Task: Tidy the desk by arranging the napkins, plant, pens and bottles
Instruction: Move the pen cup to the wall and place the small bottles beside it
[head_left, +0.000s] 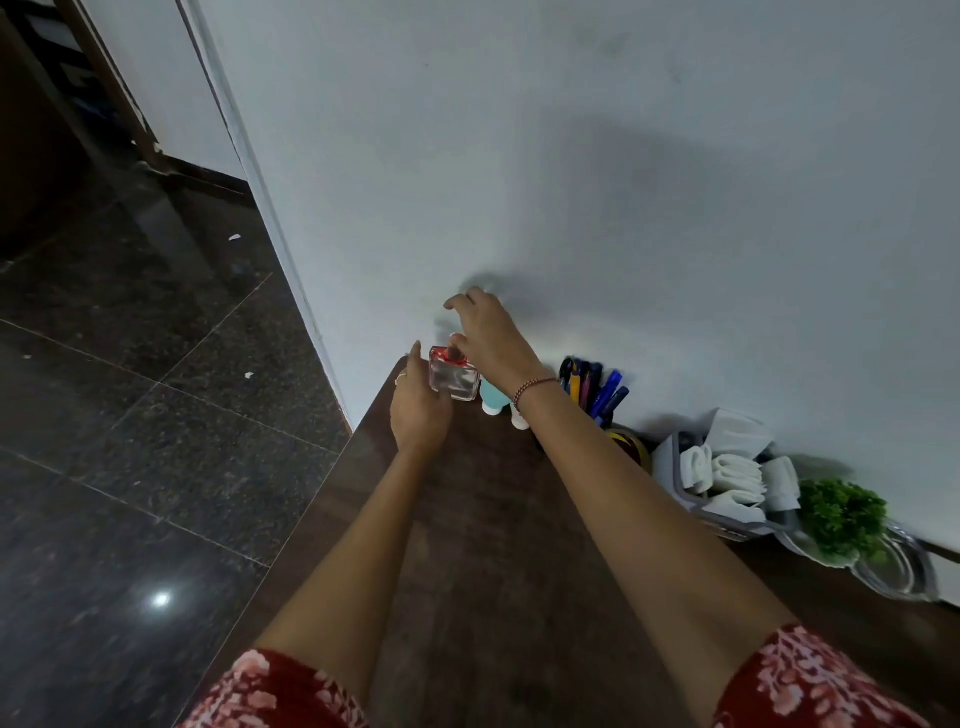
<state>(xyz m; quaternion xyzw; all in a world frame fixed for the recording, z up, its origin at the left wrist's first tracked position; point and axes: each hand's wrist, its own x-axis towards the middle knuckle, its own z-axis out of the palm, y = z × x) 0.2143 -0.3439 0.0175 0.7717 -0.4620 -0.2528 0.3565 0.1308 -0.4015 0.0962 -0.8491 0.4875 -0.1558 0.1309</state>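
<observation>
At the far left corner of the tabletop (467, 519), close to the wall, both hands work on a square clear glass bottle (453, 382) with a red top; it leans a little, and I cannot tell if its base sits flat on the wood. The left hand (418, 410) lies along the bottle's left face with fingers straight, most likely steadying it near the edge; its thumb is hidden behind the glass, so whether it clasps the bottle cannot be told. The right hand (488, 332) arches over from above; one digit rests on the red top while the others are lifted and spread apart, gripping nothing, which reads as nudging or righting the bottle rather than carrying it.

Just right of it along the back edge stand a teal bottle (491, 397) and a white bottle (519, 420), partly hidden by the right wrist; the bottles seem meant to be grouped at this corner. Further right along the back edge come the pens (597, 389) upright in a holder, then folded napkins (727, 470) in a grey tray (675, 467), then the plant (841, 514) near the right end; the row looks mostly ordered already.
</observation>
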